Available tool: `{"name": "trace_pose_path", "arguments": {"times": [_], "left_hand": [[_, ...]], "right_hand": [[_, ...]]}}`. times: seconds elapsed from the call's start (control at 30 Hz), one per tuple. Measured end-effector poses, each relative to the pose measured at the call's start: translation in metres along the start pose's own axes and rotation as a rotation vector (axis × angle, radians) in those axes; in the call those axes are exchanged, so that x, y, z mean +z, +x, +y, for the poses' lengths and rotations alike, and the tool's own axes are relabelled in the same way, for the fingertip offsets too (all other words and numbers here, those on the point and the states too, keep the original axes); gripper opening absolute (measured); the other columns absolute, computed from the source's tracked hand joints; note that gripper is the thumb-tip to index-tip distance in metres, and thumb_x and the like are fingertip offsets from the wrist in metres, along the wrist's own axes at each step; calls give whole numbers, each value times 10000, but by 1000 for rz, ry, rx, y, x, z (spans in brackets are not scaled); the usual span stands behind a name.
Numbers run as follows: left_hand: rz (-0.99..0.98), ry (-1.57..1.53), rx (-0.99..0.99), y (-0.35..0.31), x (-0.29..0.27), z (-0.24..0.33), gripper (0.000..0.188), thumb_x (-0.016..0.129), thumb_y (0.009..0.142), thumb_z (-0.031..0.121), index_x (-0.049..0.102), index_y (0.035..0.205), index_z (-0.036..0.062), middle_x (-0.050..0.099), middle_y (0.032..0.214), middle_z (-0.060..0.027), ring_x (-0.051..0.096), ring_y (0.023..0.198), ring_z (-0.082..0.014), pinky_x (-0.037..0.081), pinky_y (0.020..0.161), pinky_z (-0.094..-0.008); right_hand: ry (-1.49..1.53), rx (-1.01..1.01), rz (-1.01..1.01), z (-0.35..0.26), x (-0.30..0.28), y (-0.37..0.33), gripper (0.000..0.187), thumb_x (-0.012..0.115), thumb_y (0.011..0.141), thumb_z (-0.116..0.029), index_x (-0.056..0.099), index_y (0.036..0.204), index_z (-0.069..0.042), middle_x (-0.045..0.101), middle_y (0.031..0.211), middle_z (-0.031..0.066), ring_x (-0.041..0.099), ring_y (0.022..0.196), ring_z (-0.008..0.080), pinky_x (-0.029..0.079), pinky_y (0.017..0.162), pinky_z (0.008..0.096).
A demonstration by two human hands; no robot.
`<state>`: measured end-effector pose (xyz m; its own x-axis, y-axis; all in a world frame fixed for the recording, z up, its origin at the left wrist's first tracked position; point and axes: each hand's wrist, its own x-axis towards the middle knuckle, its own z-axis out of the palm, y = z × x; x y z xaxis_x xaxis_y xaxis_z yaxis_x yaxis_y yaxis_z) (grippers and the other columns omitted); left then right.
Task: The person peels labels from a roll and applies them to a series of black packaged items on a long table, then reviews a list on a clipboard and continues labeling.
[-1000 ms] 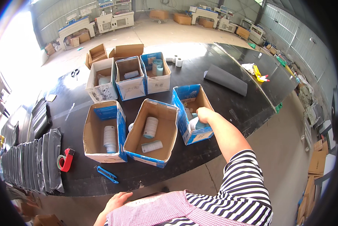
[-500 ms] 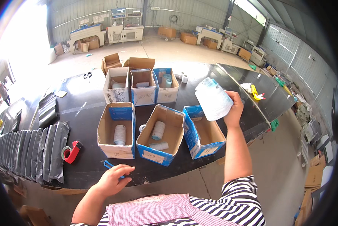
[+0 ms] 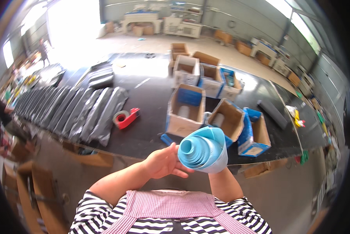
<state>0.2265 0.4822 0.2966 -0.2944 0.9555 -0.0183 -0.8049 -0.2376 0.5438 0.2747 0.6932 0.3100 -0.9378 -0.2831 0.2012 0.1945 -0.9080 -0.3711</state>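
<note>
A workshop, by the look of it: pale machines (image 3: 182, 27) line metal-panelled walls (image 3: 247, 16) across a bare floor (image 3: 153, 43), and the long black counter (image 3: 149, 101) bears open cartons (image 3: 184, 125), a red tape dispenser (image 3: 130, 118) and packages in dark plastic (image 3: 75, 109).

One head-worn fisheye looks down over a nearby blue roll (image 3: 204, 151) and table (image 3: 149, 121).

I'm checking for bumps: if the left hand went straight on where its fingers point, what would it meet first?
The left hand would probably meet the light-blue roll first; depth is unclear, so they may even be touching.
</note>
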Motion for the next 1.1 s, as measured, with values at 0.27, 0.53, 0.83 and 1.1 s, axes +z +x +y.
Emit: {"name": "trace_pose_path", "arguments": {"times": [0.27, 0.53, 0.83, 1.1], "left_hand": [[254, 370, 454, -107, -24, -31, 349, 627, 967, 312, 628, 1215, 66, 666, 1201, -64, 653, 1083, -202, 528, 962, -416], [448, 73, 536, -154, -42, -24, 265, 595, 988, 285, 652, 1149, 82, 679, 1153, -44, 658, 1035, -167, 533, 922, -343], [310, -254, 654, -162, -78, -18, 144, 623, 980, 201, 668, 1060, 91, 691, 1063, -24, 655, 935, -120, 558, 855, -292], [395, 368, 804, -174, -91, -5, 182, 635, 959, 217, 624, 1095, 95, 644, 1100, -36, 613, 1012, -138, 519, 899, -305]], "right_hand": [[-1335, -691, -381, 122, -11, 47, 555, 849, 760, -127, 554, 1191, 60, 701, 1062, 217, 712, 908, 243, 575, 801, 320], [-1650, -928, -435, 178, 1, 78, 461, 815, 768, -102, 593, 1149, 32, 716, 988, 183, 714, 848, 302, 574, 751, 354], [-1605, -888, -639, 176, -27, 119, 502, 812, 698, -190, 600, 1116, -10, 727, 967, 113, 700, 851, 281, 528, 763, 371], [-1533, -917, -912, 178, -21, 173, 372, 741, 755, -155, 605, 1074, -19, 720, 1006, 121, 699, 897, 278, 540, 809, 395]]}}
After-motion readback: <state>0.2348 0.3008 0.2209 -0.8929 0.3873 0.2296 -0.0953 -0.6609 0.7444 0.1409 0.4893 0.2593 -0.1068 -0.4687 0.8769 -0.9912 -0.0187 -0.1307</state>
